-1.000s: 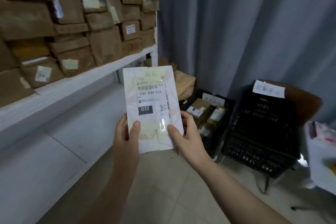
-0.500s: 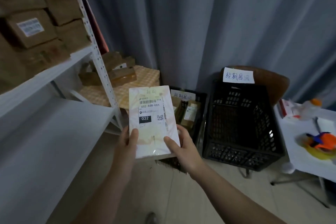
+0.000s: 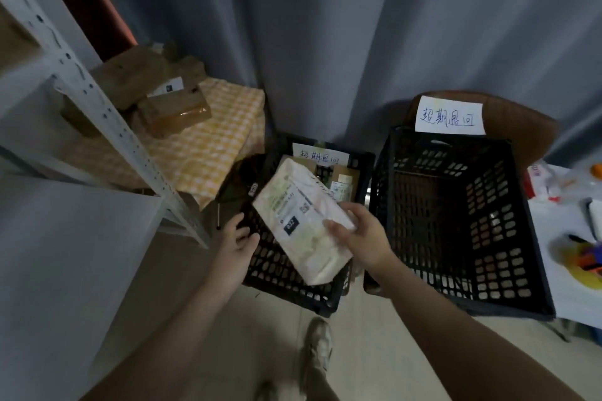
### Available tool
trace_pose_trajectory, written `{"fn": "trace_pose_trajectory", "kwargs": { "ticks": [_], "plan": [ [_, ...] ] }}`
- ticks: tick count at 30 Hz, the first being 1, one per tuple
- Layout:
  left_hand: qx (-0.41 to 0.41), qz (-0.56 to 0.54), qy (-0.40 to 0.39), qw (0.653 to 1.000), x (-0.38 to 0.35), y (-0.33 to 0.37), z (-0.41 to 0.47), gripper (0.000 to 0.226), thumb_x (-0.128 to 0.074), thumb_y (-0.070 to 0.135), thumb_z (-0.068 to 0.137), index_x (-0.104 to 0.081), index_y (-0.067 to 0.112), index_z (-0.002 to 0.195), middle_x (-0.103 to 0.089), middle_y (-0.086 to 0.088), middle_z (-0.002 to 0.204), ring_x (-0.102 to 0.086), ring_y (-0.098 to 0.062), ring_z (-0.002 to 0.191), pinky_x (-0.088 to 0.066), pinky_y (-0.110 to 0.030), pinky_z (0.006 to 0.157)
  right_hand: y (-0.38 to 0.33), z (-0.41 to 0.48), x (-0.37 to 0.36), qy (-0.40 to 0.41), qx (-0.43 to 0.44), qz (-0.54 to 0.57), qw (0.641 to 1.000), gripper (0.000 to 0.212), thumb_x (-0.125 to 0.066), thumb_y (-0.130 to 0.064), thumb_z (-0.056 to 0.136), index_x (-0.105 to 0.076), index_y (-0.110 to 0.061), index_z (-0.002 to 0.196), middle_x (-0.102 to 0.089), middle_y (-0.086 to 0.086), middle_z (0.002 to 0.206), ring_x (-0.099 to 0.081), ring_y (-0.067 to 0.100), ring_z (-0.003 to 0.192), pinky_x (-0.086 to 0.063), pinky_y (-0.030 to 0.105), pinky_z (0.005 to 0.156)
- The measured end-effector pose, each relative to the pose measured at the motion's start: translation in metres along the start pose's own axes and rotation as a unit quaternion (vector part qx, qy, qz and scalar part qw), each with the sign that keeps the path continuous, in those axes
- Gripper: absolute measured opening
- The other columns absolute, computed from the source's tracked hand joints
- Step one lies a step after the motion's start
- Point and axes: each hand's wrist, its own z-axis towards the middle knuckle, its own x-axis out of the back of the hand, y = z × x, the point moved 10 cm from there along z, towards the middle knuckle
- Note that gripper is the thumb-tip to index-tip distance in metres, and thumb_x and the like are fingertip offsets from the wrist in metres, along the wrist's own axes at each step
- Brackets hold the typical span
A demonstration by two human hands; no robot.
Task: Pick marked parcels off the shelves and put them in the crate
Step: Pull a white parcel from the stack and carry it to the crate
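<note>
Grey curtain behind, floor below, and the right hand pinches the parcel by its right edge, hanging over the left crate, long axis tipped with the far end pointing in. Meanwhile the left hand sits just beside the near-left corner, fingers loose and apart, gripping nothing. Looks like a right-handed drop

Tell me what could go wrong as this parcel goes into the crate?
Only the right hand grips the white parcel, by one edge, so it could slip and fall outside the left crate. The right crate stands close beside with a similar handwritten label, so mixing them up is possible.
</note>
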Motion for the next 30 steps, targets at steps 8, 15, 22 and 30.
{"fn": "trace_pose_trajectory", "kwargs": {
  "ticks": [8,15,22,30],
  "plan": [
    [0.045,0.093,-0.011,0.995,-0.014,-0.080,0.137,0.108,-0.064,0.080,0.059,-0.032,0.021,0.144,-0.044,-0.002,0.142,-0.045,-0.023,0.128,-0.043,-0.051,0.101,0.041,0.109,-0.003,-0.112,-0.046,-0.016,0.992,0.022,-0.068,-0.029,0.088,-0.066,-0.023,0.109,-0.066,-0.004,0.112,-0.064,0.016,0.101,-0.053,0.023,0.075],
    [0.139,-0.027,0.009,0.990,-0.021,-0.104,0.158,0.042,-0.075,0.022,0.079,-0.051,0.014,0.113,-0.063,0.000,0.108,-0.064,-0.017,0.095,-0.056,-0.029,0.069,0.106,0.146,-0.047,-0.085,-0.150,0.052,0.984,0.019,-0.057,-0.025,0.095,-0.058,-0.020,0.113,-0.061,0.010,0.115,-0.063,0.026,0.100,-0.053,0.045,0.088],
    [0.139,0.253,-0.031,0.957,-0.014,-0.166,0.179,0.068,-0.066,0.062,0.070,-0.047,0.020,0.119,-0.057,-0.005,0.111,-0.059,-0.021,0.094,-0.051,-0.038,0.077,0.188,0.160,-0.104,-0.093,-0.183,-0.227,0.952,0.041,-0.046,-0.025,0.097,-0.046,-0.018,0.138,-0.036,0.010,0.147,-0.030,0.028,0.135,-0.023,0.031,0.107],
    [0.123,0.432,-0.119,0.885,-0.057,-0.244,0.228,0.064,-0.051,0.046,0.093,-0.031,0.007,0.139,-0.048,-0.015,0.133,-0.048,-0.029,0.120,-0.039,-0.038,0.097,0.266,0.173,-0.127,-0.122,-0.202,-0.341,0.910,0.043,-0.037,-0.033,0.102,-0.035,-0.029,0.145,-0.027,0.016,0.147,-0.029,0.039,0.130,-0.034,0.042,0.104]
  ]
}}
